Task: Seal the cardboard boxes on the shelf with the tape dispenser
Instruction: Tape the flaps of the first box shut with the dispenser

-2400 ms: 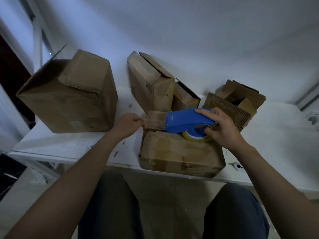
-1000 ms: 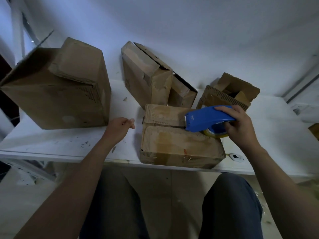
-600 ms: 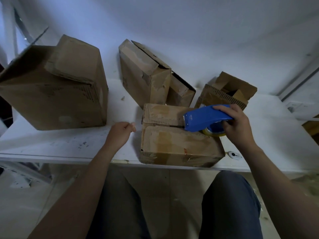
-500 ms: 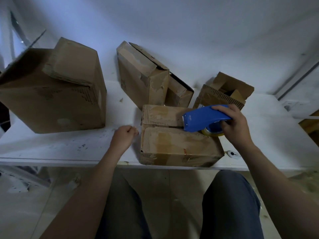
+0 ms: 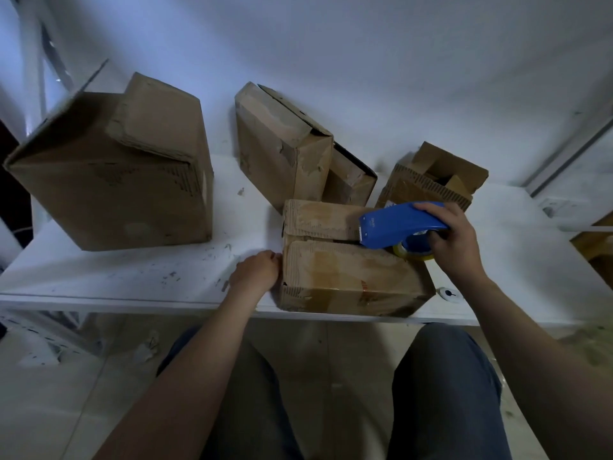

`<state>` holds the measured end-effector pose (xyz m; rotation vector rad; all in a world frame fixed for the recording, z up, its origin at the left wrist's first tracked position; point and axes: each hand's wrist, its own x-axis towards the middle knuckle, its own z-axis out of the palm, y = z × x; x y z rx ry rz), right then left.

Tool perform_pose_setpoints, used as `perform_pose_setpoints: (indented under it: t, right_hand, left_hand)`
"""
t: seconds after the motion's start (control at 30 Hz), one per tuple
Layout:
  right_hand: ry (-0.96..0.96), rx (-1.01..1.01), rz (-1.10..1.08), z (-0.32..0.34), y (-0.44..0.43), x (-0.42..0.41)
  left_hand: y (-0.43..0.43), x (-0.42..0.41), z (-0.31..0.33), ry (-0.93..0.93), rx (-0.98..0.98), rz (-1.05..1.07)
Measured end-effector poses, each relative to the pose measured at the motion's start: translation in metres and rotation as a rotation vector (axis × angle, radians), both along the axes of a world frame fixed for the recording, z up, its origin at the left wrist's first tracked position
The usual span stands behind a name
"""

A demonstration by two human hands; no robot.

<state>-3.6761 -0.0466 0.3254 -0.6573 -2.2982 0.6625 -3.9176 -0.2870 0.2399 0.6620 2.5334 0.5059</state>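
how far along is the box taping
Done: the front box has its flaps folded shut. In hand: the right hand holds the tape dispenser at its seam, the left hand touches its left edge. Left: the big box, tall box and small open box show loose flaps.

This looks like a plain storage or packing space. A bare white shelf (image 5: 132,277), scuffed and flecked with scraps, runs along a blank white wall (image 5: 331,61). It carries worn, creased cardboard boxes (image 5: 116,180), some with their flaps open. A blue handheld tape dispenser (image 5: 394,224) with a roll of tape sits over one box. White metal framing (image 5: 564,154) edges the shelf. The pale floor (image 5: 49,410) below is littered with debris.
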Motion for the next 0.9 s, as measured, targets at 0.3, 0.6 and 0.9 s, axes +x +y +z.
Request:
perform_pose_setpoints:
  t: [0.3, 0.6, 0.9]
  right_hand:
    - [0.011, -0.045, 0.043, -0.001, 0.007, 0.004]
    - [0.012, -0.046, 0.221, -0.005, 0.026, 0.015]
    - [0.190, -0.271, 0.209, -0.024, 0.019, 0.013]
  left_hand:
    - [0.012, 0.036, 0.057, 0.243, 0.338, -0.380]
    - [0.032, 0.060, 0.053, 0.268, -0.132, -0.421]
    - [0.023, 0.044, 0.045, 0.339, -0.116, -0.444]
